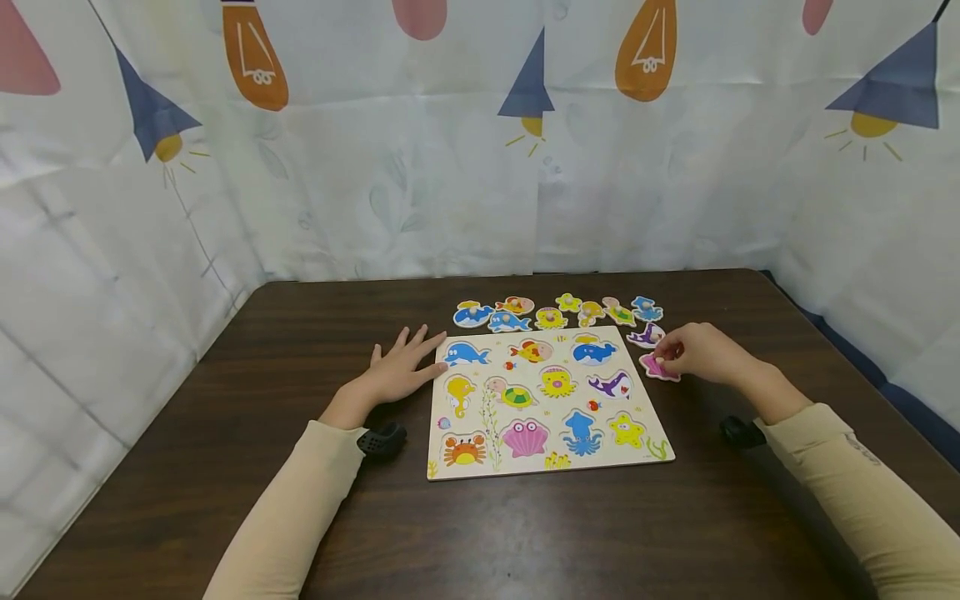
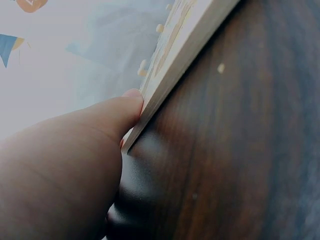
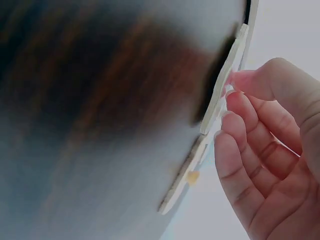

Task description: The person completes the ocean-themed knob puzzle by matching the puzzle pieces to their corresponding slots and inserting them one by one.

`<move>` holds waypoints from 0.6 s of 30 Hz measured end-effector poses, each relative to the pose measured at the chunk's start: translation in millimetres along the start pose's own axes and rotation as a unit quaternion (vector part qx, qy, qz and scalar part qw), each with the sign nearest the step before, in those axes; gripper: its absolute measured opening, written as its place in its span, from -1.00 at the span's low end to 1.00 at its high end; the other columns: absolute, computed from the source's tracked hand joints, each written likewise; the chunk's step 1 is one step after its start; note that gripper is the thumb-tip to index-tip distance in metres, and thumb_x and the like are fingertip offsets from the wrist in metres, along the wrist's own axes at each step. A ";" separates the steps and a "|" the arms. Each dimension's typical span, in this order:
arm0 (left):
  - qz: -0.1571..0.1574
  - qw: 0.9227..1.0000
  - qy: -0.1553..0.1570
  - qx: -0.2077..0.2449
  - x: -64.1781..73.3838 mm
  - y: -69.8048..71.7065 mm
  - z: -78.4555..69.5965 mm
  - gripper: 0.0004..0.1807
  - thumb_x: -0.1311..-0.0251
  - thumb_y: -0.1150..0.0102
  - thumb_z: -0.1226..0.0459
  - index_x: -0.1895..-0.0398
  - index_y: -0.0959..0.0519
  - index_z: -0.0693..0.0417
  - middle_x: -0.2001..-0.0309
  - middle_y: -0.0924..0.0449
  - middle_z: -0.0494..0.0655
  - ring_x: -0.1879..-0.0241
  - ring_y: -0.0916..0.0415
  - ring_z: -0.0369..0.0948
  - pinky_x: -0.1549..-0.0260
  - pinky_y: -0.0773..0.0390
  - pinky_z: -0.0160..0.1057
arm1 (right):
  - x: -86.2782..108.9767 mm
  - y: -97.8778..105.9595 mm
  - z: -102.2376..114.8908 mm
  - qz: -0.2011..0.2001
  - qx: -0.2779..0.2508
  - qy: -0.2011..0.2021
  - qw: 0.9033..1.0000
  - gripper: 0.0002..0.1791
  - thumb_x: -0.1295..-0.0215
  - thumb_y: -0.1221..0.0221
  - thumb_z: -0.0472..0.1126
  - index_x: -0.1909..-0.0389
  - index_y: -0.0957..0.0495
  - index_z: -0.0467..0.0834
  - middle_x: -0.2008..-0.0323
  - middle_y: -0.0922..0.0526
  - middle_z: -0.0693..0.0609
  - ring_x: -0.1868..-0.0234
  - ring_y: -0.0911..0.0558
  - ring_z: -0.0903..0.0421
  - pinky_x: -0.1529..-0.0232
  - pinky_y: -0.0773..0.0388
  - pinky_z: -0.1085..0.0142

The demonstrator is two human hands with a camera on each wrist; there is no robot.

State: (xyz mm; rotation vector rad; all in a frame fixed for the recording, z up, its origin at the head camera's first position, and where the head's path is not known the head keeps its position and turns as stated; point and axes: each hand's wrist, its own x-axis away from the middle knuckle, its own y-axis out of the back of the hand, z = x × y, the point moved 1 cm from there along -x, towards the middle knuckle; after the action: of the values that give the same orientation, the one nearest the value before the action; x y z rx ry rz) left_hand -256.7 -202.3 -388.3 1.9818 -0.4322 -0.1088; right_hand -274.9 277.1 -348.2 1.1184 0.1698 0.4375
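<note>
A wooden puzzle board (image 1: 480,421) printed with sea animals lies on the dark table. My left hand (image 1: 397,371) spreads its fingers at the board's upper left corner, and its thumb touches the side edge of the board in the left wrist view. Off the board's right side, my right hand (image 1: 701,354) pinches a pink shell puzzle piece (image 1: 662,373) between thumb and fingertips. In the right wrist view that piece (image 3: 222,85) appears edge-on, tilted close over the table, its knob mostly hidden by the fingers. A purple shark piece (image 1: 647,336) lies just beyond it.
Several knobbed pieces line the board's far edge, among them a blue whale (image 1: 472,315), a red and yellow fish (image 1: 515,306), a yellow octopus (image 1: 551,318), a green turtle (image 1: 619,312) and a blue squid (image 1: 647,309). A patterned curtain (image 1: 465,200) surrounds the table (image 1: 300,358).
</note>
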 end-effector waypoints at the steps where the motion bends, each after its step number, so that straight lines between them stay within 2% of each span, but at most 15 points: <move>1: 0.001 1.000 0.000 0.001 0.3 0.2 -0.2 -0.20 -0.53 0.06 -0.16 -0.68 0.00 -0.12 -0.65 0.27 0.16 -0.59 0.45 0.24 -0.31 0.47 0.53 | 0.5 0.4 0.8 -0.002 0.001 0.003 1.000 -0.85 -0.25 -0.36 -0.35 0.19 -0.74 -0.32 0.42 -0.63 0.06 0.40 -0.50 0.09 0.37 -0.55 0.23; 8: 0.004 1.000 0.004 -0.001 0.2 0.8 -0.9 -0.20 -0.53 0.07 -0.17 -0.69 0.00 -0.14 -0.65 0.28 0.15 -0.59 0.46 0.24 -0.31 0.48 0.52 | 5.1 3.8 17.3 -0.023 0.012 0.026 0.999 -0.81 -0.22 -0.40 -0.36 0.15 -0.75 -0.33 0.39 -0.66 0.06 0.39 -0.49 0.08 0.40 -0.56 0.25; 18: 0.002 1.000 0.007 -0.005 -0.7 0.2 0.2 -0.20 -0.52 0.07 -0.18 -0.69 0.00 -0.14 -0.65 0.27 0.15 -0.59 0.44 0.25 -0.31 0.46 0.53 | 6.4 -0.6 47.2 -0.012 0.012 0.047 0.999 -0.81 -0.20 -0.43 -0.36 0.16 -0.77 -0.24 0.38 -0.63 0.08 0.37 -0.50 0.10 0.37 -0.59 0.28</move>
State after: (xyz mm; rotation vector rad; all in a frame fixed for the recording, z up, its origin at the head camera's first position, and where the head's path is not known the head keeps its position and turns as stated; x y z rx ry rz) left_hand -257.4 -202.3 -388.3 1.9708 -0.4257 -0.0936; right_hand -252.6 240.4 -327.7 1.1187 0.2713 0.4678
